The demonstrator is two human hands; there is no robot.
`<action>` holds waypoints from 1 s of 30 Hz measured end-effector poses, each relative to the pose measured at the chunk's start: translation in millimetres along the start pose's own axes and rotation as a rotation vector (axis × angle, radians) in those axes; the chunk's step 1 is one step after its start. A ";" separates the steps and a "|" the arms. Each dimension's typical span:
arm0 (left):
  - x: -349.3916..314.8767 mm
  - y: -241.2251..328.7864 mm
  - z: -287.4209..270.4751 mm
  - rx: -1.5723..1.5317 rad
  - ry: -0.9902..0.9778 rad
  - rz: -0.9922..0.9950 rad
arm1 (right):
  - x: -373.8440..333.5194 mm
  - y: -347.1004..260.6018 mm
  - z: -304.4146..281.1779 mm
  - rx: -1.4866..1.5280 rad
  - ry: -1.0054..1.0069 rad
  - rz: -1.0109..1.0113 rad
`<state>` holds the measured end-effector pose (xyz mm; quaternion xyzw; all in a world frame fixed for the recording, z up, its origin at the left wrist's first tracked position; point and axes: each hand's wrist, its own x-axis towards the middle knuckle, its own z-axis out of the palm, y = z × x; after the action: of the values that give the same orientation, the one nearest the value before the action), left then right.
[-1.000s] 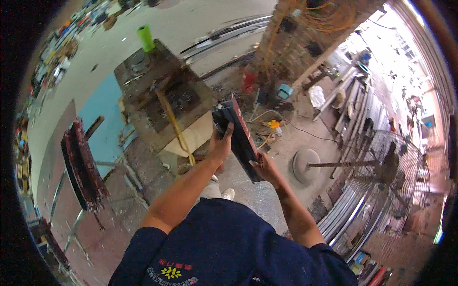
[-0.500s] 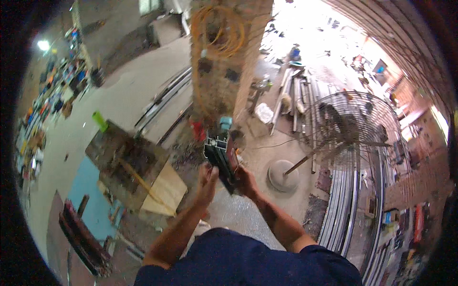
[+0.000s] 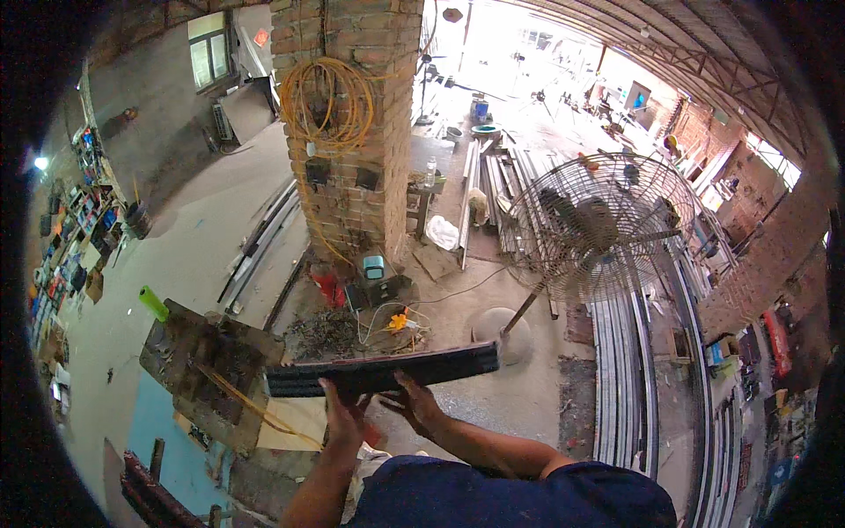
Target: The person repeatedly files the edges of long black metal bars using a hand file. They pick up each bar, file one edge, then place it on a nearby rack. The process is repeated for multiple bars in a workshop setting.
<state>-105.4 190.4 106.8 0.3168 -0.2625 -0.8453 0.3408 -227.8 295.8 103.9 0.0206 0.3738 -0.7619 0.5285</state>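
A long dark metal profile (image 3: pixel 378 373) lies crosswise in front of me, its right end slightly higher. My left hand (image 3: pixel 344 421) is closed on its lower edge left of the middle, thumb up against the near face. Just right of the middle, my right hand (image 3: pixel 417 408) holds the same edge, one fingertip on the near face and the other fingers partly curled below. What the profile covers of my fingertips is hidden.
A caged stand fan (image 3: pixel 598 220) rises at the right, beside long metal bars (image 3: pixel 616 387) on the floor. Ahead stands a brick pillar (image 3: pixel 352 194) with a coiled yellow hose (image 3: pixel 327 104). At the left is a dark worktable (image 3: pixel 216 370) with a green bottle (image 3: pixel 153 304).
The profile has turned from pointing away from me, hollow end showing, to lying crosswise, and is lower in view. My hands have moved down with it; the view has shifted.
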 end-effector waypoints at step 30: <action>175.1 35.6 -264.5 0.408 0.710 0.395 | 91.1 62.1 2.4 -2.151 -0.306 -0.240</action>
<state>-1.1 -22.3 -107.1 0.5915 -0.3461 -0.5341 0.4951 -216.1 212.3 32.8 -0.5834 0.7741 -0.0778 0.2333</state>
